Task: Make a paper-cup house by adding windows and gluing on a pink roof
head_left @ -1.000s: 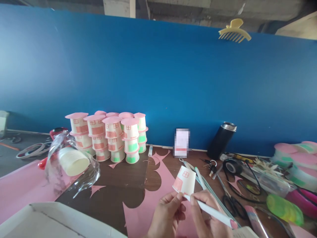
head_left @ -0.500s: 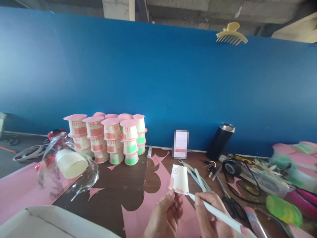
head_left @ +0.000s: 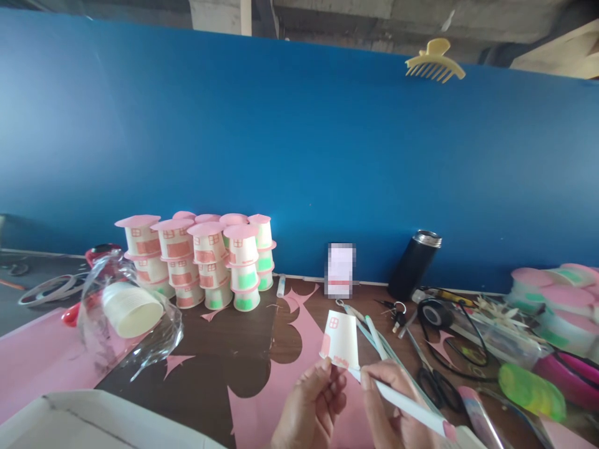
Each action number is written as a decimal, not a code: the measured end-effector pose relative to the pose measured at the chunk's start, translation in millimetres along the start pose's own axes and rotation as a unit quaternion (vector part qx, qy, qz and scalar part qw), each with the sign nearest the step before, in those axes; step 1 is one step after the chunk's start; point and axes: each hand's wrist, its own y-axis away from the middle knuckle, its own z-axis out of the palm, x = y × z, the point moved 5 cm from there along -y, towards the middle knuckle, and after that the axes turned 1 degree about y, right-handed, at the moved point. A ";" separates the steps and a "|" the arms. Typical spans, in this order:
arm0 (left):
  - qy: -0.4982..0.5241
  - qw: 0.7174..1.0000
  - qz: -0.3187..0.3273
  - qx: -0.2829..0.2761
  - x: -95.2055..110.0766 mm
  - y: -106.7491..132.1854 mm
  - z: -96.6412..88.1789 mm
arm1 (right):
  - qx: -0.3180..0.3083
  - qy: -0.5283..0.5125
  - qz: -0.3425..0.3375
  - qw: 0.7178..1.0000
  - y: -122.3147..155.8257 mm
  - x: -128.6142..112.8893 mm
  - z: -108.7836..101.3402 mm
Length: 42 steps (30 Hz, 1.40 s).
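Note:
My left hand (head_left: 312, 405) pinches the rim of a small upside-down white paper cup (head_left: 341, 340) that carries a pink window and pink door markings. A white marker with a pink cap (head_left: 407, 406) is gripped by my right hand (head_left: 393, 405), its tip touching the cup's lower edge. Both hands sit low at the frame's bottom centre, above a pink paper sheet (head_left: 285, 393) with scalloped cut-outs.
Stacked decorated cups with pink lids (head_left: 206, 259) stand at the blue wall. A plastic sleeve of plain cups (head_left: 128, 312) lies left, a white box (head_left: 93, 424) at bottom left. A black flask (head_left: 412, 265), scissors (head_left: 433, 380), tape, keys and lids clutter the right.
The cup has turned in my left hand, from tilted to more upright with the window facing me. The marker tip has stayed at its lower edge.

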 end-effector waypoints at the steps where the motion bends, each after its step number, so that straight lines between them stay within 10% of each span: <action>1: -0.008 1.000 0.003 -0.009 0.1 0.2 0.4 | -0.003 -0.003 -0.002 1.000 0.2 -0.3 0.6; 17: -0.081 0.994 0.021 -0.075 1.3 3.0 9.9 | 0.003 0.019 0.006 1.000 -0.3 -2.0 -1.0; 42: 0.014 0.999 -0.011 0.042 1.9 7.5 7.5 | -0.003 0.087 -0.039 0.995 -4.7 2.2 -6.7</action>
